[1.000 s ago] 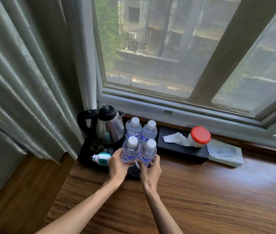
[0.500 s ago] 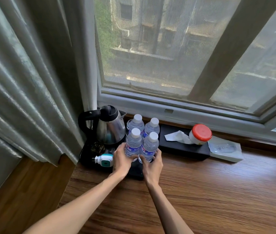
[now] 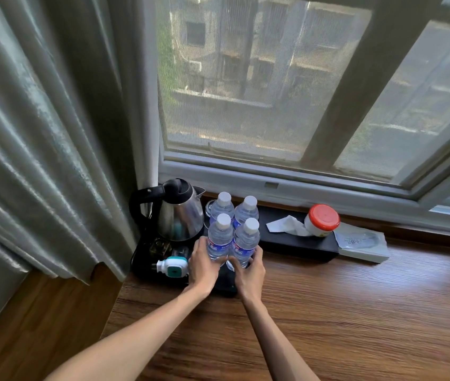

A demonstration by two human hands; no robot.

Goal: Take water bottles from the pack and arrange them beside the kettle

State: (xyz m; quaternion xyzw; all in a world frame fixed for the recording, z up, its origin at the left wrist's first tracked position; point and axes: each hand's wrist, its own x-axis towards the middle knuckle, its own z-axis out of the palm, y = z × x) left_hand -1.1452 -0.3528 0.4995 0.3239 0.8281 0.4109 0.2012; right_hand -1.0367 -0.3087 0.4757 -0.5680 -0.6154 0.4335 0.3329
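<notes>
Left hand and right hand each wrap a front bottle; ahead stand two more, left the kettle. We judge arranging nearly complete.

Two bare forearms, sleeveless, with left hand and right hand ungloved

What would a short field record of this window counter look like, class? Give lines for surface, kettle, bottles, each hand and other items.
surface: wooden counter under a window
kettle: steel kettle on a black tray
bottles: four water bottles, upright, white caps, two by two, right of the kettle
left hand: left hand on the front left bottle
right hand: right hand on the front right bottle
other items: red-lidded jar, white tissue, teal and white plug
</notes>
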